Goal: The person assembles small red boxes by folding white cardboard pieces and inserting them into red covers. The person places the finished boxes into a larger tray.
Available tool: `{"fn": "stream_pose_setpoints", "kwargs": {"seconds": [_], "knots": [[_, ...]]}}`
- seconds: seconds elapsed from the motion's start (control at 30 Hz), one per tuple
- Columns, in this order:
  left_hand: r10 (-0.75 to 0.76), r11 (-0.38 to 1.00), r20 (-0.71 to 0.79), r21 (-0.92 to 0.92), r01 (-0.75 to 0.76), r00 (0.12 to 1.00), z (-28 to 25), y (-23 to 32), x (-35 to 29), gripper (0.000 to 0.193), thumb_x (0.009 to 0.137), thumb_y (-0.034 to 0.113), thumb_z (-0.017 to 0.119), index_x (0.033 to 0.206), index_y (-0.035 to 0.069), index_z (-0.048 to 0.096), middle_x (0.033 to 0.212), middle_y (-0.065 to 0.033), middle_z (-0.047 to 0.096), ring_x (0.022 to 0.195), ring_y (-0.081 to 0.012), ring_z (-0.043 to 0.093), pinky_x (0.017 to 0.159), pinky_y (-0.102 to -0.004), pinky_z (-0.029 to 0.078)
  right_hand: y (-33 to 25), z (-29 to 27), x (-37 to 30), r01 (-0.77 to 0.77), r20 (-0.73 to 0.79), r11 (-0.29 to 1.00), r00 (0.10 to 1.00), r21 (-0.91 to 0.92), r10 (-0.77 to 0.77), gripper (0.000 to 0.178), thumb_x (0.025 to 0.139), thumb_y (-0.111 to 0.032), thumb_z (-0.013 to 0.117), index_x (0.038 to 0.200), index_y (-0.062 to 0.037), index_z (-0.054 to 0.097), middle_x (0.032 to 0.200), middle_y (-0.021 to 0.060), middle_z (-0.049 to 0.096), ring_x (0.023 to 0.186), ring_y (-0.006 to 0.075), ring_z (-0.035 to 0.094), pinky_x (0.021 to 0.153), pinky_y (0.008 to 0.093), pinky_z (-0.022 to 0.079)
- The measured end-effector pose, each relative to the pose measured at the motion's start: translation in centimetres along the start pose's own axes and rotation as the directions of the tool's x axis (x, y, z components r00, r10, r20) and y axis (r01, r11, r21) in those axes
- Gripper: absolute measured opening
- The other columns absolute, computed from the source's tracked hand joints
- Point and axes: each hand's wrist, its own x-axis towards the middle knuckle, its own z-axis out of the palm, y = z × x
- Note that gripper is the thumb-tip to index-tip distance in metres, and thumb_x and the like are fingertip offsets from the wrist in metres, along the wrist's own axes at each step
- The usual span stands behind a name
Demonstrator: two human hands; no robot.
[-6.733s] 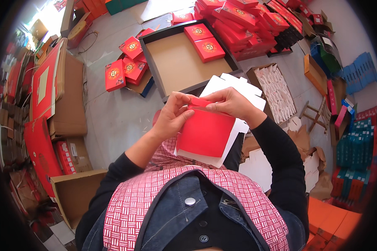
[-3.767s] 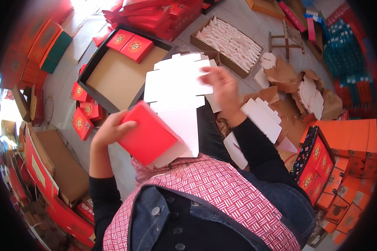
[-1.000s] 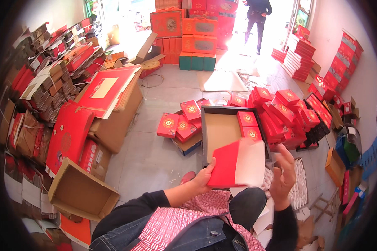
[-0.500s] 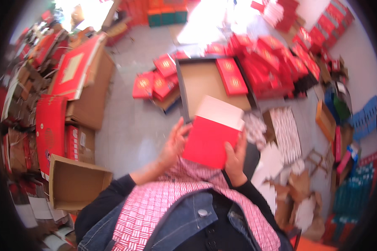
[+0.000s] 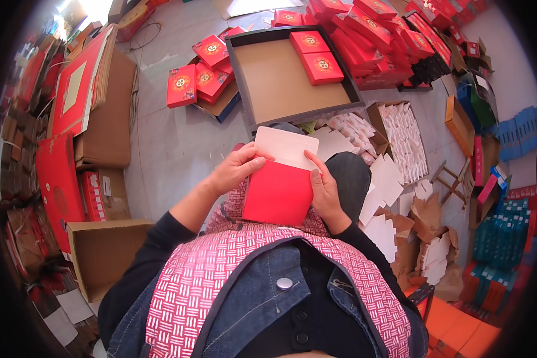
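box [image 5: 277, 196], plain red w/ white flap [image 5: 286, 145] open at far end, is held in both hands, just short of tray's [image 5: 268, 77] near edge. l hand [image 5: 238, 169] pinches box's far l corner; r hand [image 5: 327, 192] grips far r corner, thumb on box edge, index at flap's r side. 2 sm. red boxes [image 5: 322, 67] sit in tray's far r corner, along r edge. red pile [image 5: 373, 39] lies past that edge; carton [image 5: 377, 127] of white packets [image 5: 404, 143] is off tray's near r corner.
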Motion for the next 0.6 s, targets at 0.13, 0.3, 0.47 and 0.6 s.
{"fn": "stream_pose_setpoints", "kwargs": {"seconds": [0.13,0.3,0.47,0.6], "knots": [[0.133,0.982,-0.106,0.146,-0.117,0.985,0.1,-0.1,-0.6,0.029,0.098,0.015,0.043,0.119,0.0,0.057,0.117,-0.0086,0.051,0.111,-0.0169,0.049,0.097,-0.0289,0.037,0.8,0.5,0.2,0.229,-0.056,0.961,0.969,-0.155,-0.24,0.041,0.101,-0.02,0.041,0.136,0.0014,0.043,0.123,0.0125,0.054,0.11,0.018,0.052,0.093,0.0259,0.04],[0.256,0.958,-0.178,0.174,-0.226,0.95,1.5,-0.5,-0.8,0.025,0.097,0.014,0.043,0.111,-0.001,0.058,0.11,-0.0102,0.053,0.107,-0.0202,0.05,0.095,-0.0297,0.037,1.1,-0.4,0.6,0.188,0.025,0.934,0.981,-0.304,-0.19,0.041,0.1,-0.018,0.044,0.134,0.0049,0.044,0.116,0.0114,0.057,0.106,0.0175,0.054,0.091,0.0261,0.042],[0.299,0.949,-0.205,0.169,-0.267,0.932,1.5,-1.2,-0.3,0.022,0.097,0.013,0.045,0.107,-0.002,0.059,0.105,-0.0105,0.054,0.102,-0.0211,0.051,0.092,-0.03,0.039,-0.2,0.0,2.5,0.138,-0.173,0.99,0.976,0.033,-0.131,0.033,0.099,-0.017,0.047,0.123,0.0043,0.054,0.107,0.0131,0.062,0.095,0.0175,0.06,0.086,0.0284,0.047],[0.344,0.932,-0.142,0.167,-0.32,0.928,1.4,-0.4,-0.4,0.023,0.097,0.013,0.045,0.107,-0.002,0.059,0.11,-0.0104,0.053,0.106,-0.0213,0.051,0.094,-0.0312,0.039,-3.6,-1.5,5.4,-0.127,0.166,0.898,0.984,0.421,0.062,0.029,0.099,-0.02,0.049,0.111,0.004,0.06,0.093,0.0125,0.066,0.084,0.016,0.062,0.076,0.026,0.049]]}}
